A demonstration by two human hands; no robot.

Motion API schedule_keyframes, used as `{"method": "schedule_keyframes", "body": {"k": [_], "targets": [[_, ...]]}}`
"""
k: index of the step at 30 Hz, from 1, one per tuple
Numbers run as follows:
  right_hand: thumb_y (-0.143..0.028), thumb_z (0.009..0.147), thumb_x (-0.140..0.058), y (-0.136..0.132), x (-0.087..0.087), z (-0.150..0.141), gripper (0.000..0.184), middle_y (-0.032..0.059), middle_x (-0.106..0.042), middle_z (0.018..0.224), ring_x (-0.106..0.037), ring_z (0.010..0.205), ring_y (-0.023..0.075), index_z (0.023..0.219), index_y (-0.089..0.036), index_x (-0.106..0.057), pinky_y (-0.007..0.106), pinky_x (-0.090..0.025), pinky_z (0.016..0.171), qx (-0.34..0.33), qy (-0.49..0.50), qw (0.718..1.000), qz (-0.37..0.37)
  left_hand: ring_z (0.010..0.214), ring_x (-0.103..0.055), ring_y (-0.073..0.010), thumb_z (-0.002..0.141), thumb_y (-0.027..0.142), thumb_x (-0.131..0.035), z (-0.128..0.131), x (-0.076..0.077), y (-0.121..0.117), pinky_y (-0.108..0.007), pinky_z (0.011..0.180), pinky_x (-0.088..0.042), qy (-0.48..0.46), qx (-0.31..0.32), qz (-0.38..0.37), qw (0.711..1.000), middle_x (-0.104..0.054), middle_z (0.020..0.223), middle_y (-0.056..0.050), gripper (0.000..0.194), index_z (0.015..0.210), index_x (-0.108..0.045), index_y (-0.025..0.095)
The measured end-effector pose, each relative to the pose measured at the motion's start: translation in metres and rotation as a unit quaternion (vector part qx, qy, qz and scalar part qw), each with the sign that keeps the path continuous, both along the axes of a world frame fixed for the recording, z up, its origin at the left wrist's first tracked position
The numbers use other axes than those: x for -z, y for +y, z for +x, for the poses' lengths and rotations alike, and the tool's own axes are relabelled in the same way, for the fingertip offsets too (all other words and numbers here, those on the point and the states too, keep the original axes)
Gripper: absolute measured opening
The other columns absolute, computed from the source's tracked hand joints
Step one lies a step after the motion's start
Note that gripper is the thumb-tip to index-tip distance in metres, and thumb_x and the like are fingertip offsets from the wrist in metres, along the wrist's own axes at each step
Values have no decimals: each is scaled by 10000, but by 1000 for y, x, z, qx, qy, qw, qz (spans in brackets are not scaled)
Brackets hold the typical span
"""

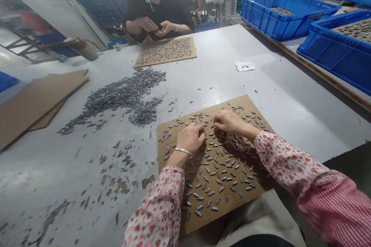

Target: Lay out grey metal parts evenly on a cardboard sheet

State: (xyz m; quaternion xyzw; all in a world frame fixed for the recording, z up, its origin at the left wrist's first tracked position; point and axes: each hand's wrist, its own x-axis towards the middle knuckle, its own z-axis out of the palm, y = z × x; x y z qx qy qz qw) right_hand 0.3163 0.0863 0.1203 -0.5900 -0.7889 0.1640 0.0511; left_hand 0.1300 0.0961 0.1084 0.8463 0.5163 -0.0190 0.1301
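My left hand (190, 139), with a silver bangle at the wrist, rests palm down on a brown cardboard sheet (220, 216). My right hand (228, 121) lies a little farther along the same sheet, its fingers curled downward. Both hands are among many small, oblong, dark grey metal pieces (220, 179) spaced out in loose rows. Any pieces under my fingers are hidden. Floral pink sleeves cover both forearms.
A heap of grey pieces (124, 96) lies loose on the grey table (290, 115). Across it, a co-worker (156, 11) handles something above another piece-covered cardboard sheet (165, 52). Blue crates (278, 17) stand at right; bare cardboard sheets (37, 104) lie at left.
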Motion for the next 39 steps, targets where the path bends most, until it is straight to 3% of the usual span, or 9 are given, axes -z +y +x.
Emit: {"method": "schedule_keyframes", "body": {"k": [5, 10, 19, 24, 28, 32, 39], "targets": [[-260, 875, -541, 3, 12, 14, 186, 54, -689, 918, -582, 863, 174, 906, -209, -717, 249, -371, 702, -4, 2, 1000, 21, 867, -597, -205, 809, 272, -457, 4, -4, 2, -288, 706, -443, 31, 12, -25, 999, -626, 921, -43, 231, 882, -676, 262], [-316, 876, -556, 6, 21, 6, 198, 69, -678, 974, -571, 931, 192, 950, -214, -710, 266, -380, 763, -21, -20, 999, 23, 866, -604, -209, 807, 256, -438, 6, -6, 6, -301, 723, -458, 48, 10, -49, 998, -634, 947, -43, 240, 877, -668, 266], [-249, 872, -521, 10, 10, -9, 193, 94, -672, 1020, -572, 968, 215, 920, -173, -692, 293, -379, 800, -60, -72, 996, 10, 873, -618, -215, 881, 304, -384, 6, -11, 3, -306, 735, -470, 69, 1, -36, 997, -640, 978, -69, 293, 910, -669, 240], [-246, 882, -503, 7, 9, -7, 206, 109, -670, 1015, -574, 975, 230, 913, -162, -689, 314, -383, 814, -59, -82, 994, 43, 902, -611, -202, 897, 310, -395, 6, -11, 3, -286, 743, -466, 47, 3, -34, 998, -639, 987, -66, 279, 933, -660, 231], [-243, 837, -562, 9, 8, -5, 165, 83, -692, 985, -591, 964, 220, 891, -195, -711, 280, -394, 788, -87, -67, 994, 3, 947, -603, -201, 902, 300, -410, 12, -14, 1, -284, 762, -461, 32, 18, -40, 999, -640, 1006, -67, 260, 948, -655, 227], [-240, 835, -549, 14, 9, -2, 191, 66, -706, 965, -607, 913, 194, 917, -216, -720, 252, -393, 733, -65, -43, 997, -12, 929, -615, -203, 898, 292, -433, 14, -6, 1, -278, 734, -459, 38, 17, -34, 999, -661, 988, -61, 236, 933, -658, 232], [-303, 870, -538, 25, 24, -10, 221, 67, -701, 955, -606, 908, 194, 974, -212, -710, 250, -390, 699, -27, -9, 999, 15, 899, -616, -188, 874, 263, -474, -7, 10, 8, -283, 778, -447, -63, -9, 26, 998, -689, 959, -36, 181, 943, -638, 232]]}}
